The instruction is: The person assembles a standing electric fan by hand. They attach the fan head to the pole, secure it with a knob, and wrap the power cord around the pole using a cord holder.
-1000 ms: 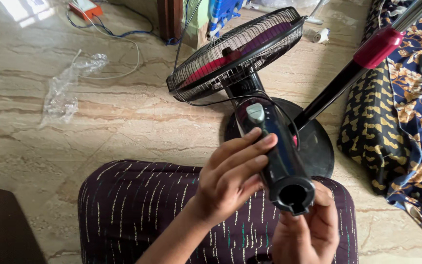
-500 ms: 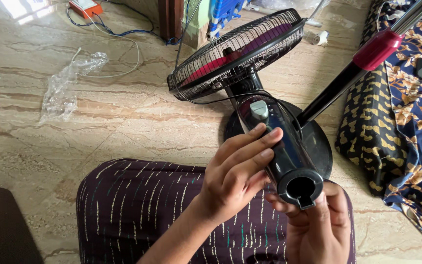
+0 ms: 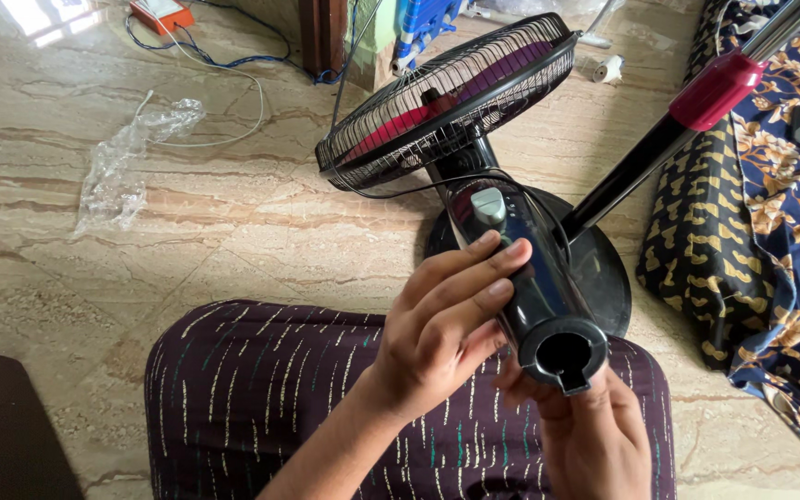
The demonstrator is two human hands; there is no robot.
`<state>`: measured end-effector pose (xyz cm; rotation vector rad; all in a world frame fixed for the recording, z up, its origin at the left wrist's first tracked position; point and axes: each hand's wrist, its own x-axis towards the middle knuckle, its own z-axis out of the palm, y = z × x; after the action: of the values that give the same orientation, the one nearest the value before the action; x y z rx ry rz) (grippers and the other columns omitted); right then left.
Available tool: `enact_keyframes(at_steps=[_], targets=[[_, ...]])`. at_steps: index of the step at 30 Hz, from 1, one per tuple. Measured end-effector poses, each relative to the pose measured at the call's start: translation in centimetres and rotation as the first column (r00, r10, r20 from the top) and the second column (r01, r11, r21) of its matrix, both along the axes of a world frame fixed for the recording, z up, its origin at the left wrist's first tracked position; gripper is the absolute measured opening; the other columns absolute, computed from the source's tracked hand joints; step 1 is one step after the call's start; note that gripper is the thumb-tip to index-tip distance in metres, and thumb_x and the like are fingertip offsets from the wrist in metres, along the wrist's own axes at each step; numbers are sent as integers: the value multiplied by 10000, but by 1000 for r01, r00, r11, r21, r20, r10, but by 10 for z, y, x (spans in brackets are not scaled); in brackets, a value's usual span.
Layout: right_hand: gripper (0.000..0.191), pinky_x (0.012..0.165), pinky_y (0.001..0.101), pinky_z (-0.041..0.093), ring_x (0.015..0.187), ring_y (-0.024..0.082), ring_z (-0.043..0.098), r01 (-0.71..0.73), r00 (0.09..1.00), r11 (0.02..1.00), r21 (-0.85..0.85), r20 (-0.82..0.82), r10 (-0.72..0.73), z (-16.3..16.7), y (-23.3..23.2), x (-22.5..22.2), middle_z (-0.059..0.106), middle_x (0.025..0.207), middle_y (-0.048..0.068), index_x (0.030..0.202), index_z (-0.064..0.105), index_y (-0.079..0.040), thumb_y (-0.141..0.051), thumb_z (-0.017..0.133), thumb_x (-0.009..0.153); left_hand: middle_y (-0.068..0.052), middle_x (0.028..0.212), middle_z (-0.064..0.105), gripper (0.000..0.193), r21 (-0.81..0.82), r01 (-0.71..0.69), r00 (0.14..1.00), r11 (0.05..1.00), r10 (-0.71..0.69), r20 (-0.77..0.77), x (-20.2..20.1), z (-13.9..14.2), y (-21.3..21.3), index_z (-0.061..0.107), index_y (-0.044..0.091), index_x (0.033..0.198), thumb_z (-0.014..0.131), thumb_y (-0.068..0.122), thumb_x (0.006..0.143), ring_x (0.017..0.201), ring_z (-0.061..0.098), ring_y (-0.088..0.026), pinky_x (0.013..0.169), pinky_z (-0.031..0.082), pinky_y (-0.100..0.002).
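A black fan head with a wire cage and magenta blades [image 3: 446, 102] is held tilted over the floor, its glossy black neck [image 3: 530, 287] pointing its open round socket toward me. My left hand [image 3: 446, 324] wraps the neck's left side, fingers just below a grey knob [image 3: 488, 206]. My right hand [image 3: 590, 431] cups the socket end from below. Behind the neck lies the round black fan base [image 3: 604, 278], with a black pole and magenta collar [image 3: 715, 90] slanting up to the right.
My lap in dark striped cloth [image 3: 261, 398] fills the foreground. A crumpled clear plastic bag [image 3: 127, 157] and white cable lie on the marble floor at left. A blue floral and yellow-patterned fabric [image 3: 770, 241] covers the right side. An orange device [image 3: 161, 13] sits top left.
The fan neck has tipped slightly, so its socket end sits lower and further right. My right hand has shifted further under it, and my left fingers have slid a little along the neck.
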<state>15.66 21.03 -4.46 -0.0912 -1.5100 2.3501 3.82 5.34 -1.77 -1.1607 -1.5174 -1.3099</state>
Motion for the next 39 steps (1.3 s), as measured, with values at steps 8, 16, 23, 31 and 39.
enact_keyframes(at_steps=[8, 16, 23, 31, 39], targets=[[479, 537, 349, 477, 663, 244, 619, -67, 992, 989, -133, 102, 81, -1, -1, -11, 671, 845, 215, 1204, 614, 117, -276, 346, 1142, -145, 1458, 580, 541, -12, 16, 1000, 1000, -16, 2, 0, 0, -4, 425, 58, 1321, 829, 87, 962, 1390, 598, -355, 1199, 543, -439], [234, 650, 340, 544, 818, 274, 686, 152, 981, 972, -180, -94, -170, 2, -11, -11, 674, 1078, 221, 1290, 527, 41, -123, 424, 1159, -127, 1492, 555, 559, -18, 29, 1000, 999, -29, 5, 0, -3, -4, 392, 82, 1356, 814, 89, 990, 1413, 585, -343, 1180, 537, -403], [453, 969, 440, 569, 1054, 343, 709, 73, 991, 993, -89, -108, -83, 5, -5, -2, 663, 1209, 273, 1362, 500, 135, -186, 505, 1041, -137, 1491, 563, 520, -16, 35, 999, 999, -35, 0, 0, -5, -4, 391, 87, 1362, 779, 86, 1016, 1413, 595, -340, 1175, 549, -404], [452, 823, 372, 578, 993, 357, 710, -106, 984, 983, -148, -159, 82, -15, 12, -3, 655, 1240, 300, 1433, 506, 69, -197, 592, 1078, -116, 1495, 557, 557, 14, 54, 999, 998, -54, -10, -2, -8, -1, 390, 121, 1368, 807, 138, 999, 1411, 595, -330, 1175, 549, -404], [465, 373, 196, 423, 576, 199, 647, -268, 934, 901, -342, 136, 330, -6, 30, -5, 675, 856, 210, 1361, 535, 64, -313, 437, 1107, -94, 1502, 556, 560, -4, 65, 998, 998, -65, 23, 3, -10, -2, 401, 153, 1386, 806, 140, 1000, 1414, 587, -337, 1155, 555, -398]])
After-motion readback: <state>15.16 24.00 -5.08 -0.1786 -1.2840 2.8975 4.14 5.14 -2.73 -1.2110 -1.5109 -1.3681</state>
